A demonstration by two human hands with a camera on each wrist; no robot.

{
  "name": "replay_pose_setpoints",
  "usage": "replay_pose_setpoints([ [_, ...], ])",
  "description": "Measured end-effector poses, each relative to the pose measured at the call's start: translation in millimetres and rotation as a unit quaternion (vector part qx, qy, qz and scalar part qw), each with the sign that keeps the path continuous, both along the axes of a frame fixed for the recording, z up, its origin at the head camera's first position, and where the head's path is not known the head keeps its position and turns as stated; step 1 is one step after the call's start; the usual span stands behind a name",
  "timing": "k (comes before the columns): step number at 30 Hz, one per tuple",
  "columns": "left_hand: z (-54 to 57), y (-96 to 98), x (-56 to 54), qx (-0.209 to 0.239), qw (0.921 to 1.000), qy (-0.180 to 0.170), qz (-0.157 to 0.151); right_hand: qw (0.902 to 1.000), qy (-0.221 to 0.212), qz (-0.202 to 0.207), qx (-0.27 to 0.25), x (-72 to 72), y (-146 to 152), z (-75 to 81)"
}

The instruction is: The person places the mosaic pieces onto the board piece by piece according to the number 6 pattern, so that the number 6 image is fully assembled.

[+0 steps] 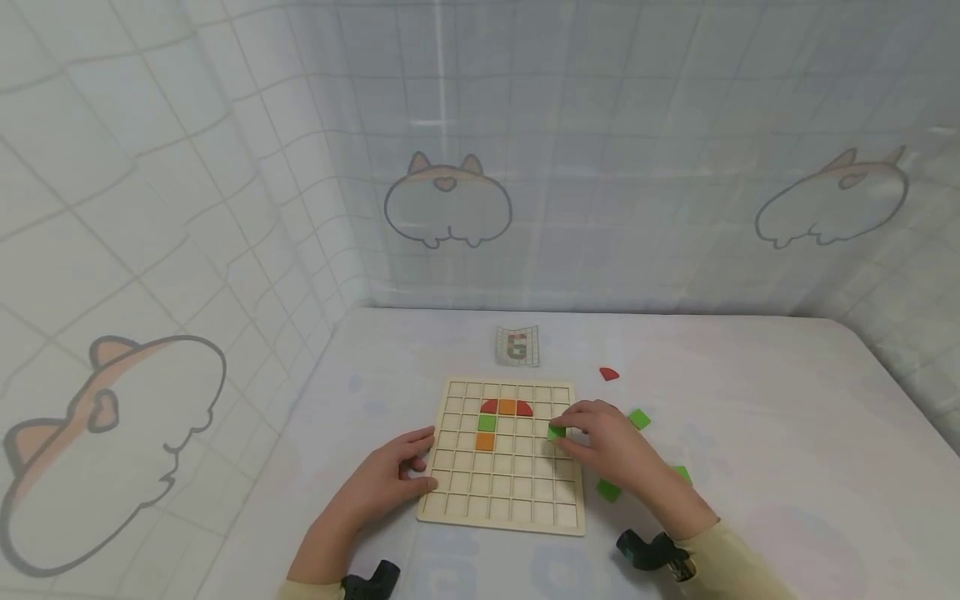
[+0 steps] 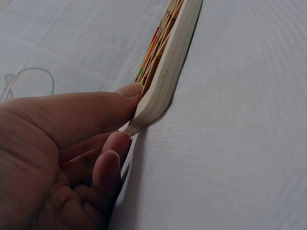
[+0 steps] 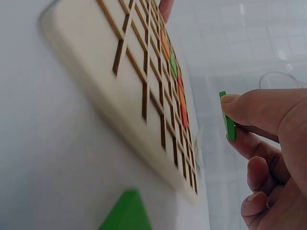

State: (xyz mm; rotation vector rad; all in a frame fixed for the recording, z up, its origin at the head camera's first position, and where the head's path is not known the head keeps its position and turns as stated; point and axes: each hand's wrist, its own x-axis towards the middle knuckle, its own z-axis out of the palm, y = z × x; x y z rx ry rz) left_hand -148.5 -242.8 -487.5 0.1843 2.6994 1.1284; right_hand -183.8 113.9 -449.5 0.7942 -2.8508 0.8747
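A wooden grid board (image 1: pixel 501 521) lies on the table with a few coloured tiles set in its cells. My left hand (image 1: pixel 390 477) holds the board's left edge; in the left wrist view the thumb (image 2: pixel 96 112) lies on the rim, and curled fingertips sit beside and below it. Between thumb and fingertips, my right hand (image 1: pixel 611 442) pinches a green square tile (image 3: pixel 227 117), raised over the board's right side. Set in the grid are two red quarter-round tiles (image 1: pixel 524 408) with an orange square (image 1: pixel 507 407) between them. Below the left red one come a green square (image 1: pixel 487 423) and another orange square (image 1: pixel 484 442).
Behind the board lies a small pattern card (image 1: pixel 517 346). A loose red quarter-round piece (image 1: pixel 609 374) is at the back right. Several green squares (image 1: pixel 639 418) lie right of the board, around my right forearm. Patterned curtains (image 1: pixel 600 125) enclose the table at the back and sides.
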Motion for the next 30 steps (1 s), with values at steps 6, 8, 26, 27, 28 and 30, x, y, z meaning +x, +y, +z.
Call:
replay_pose_setpoints([
  [6,1.2,-0.2,0.8,0.002,1.0000,0.002,0.000,0.9999,-0.013,0.006,0.008,-5.8,-17.0,1.7],
  [8,1.4,0.0,0.9,0.004,1.0000,0.002,-0.002,0.9998,-0.018,0.007,0.009,-7.1,-22.2,1.5],
  [26,1.1,-0.8,1.9,0.009,1.0000,0.002,-0.004,0.9946,-0.025,0.098,0.022,-22.3,-57.4,-12.0],
  [27,1.7,-0.7,2.0,0.010,0.9999,0.002,-0.004,0.9942,-0.027,0.102,0.023,-23.3,-59.1,-13.4],
  [28,2.3,-0.4,2.1,0.010,0.9999,0.002,-0.004,0.9939,-0.030,0.103,0.024,-24.0,-60.8,-14.7],
  [30,3.3,-0.1,2.6,0.011,0.9999,0.003,-0.004,0.9933,-0.036,0.106,0.028,-25.5,-63.7,-17.6],
])
